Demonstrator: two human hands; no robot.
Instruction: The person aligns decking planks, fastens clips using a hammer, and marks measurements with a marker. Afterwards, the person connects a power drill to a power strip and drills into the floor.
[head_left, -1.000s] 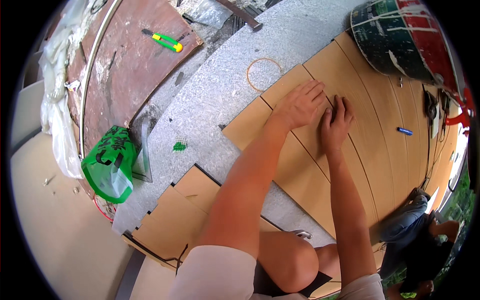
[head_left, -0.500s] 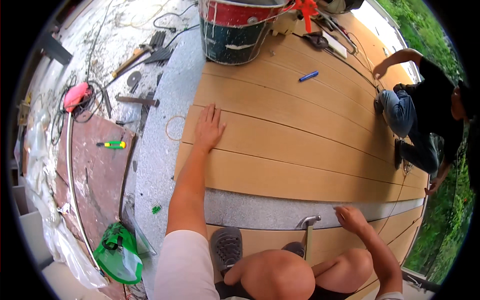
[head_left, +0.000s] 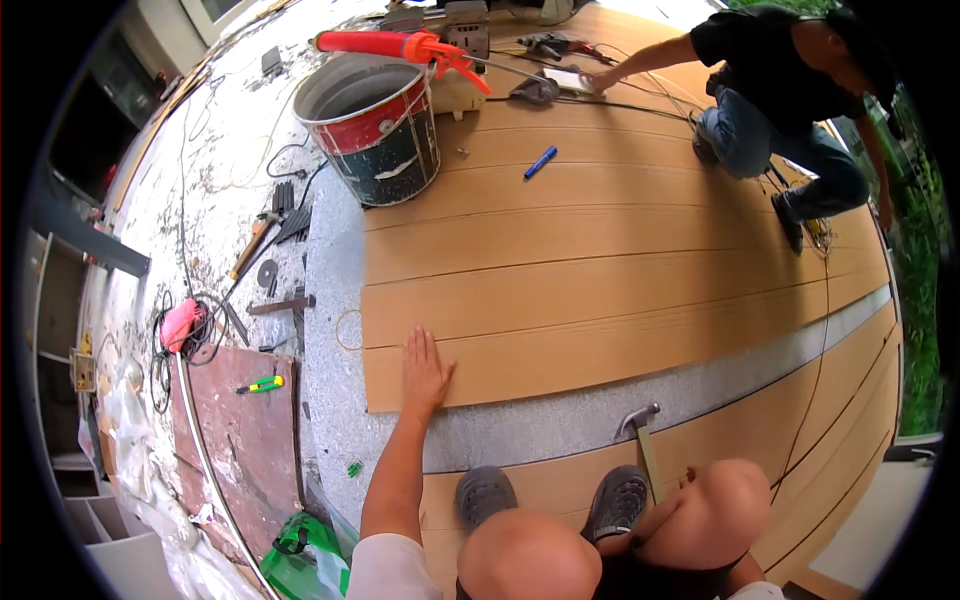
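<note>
My left hand (head_left: 427, 370) lies flat, fingers stretched, near the left end of the closest wood-coloured plank (head_left: 560, 360) of the far section. It holds nothing. My right hand is mostly hidden behind my right knee; only a bit of its fingers (head_left: 688, 477) shows, so its grip is unclear. Close to that knee, a hammer (head_left: 648, 455) rests with its metal head on the grey strip (head_left: 540, 432) between two plank sections. Its handle points towards me, beside my grey clog (head_left: 617, 498). A blue marker (head_left: 540, 162) lies farther out on the planks.
A paint-stained bucket (head_left: 375, 150) carries a red caulking gun (head_left: 375, 43) across its top. At far right a crouching co-worker (head_left: 770, 60) reaches towards a white object (head_left: 570, 80). Left are another hammer (head_left: 255, 245), a green-yellow cutter (head_left: 262, 384), cables and a green bag (head_left: 305, 560).
My left hand has come nearer, onto the closest plank's end. My right hand has drawn back behind the knee. The co-worker's arm now stretches to the white object. The view has shifted.
</note>
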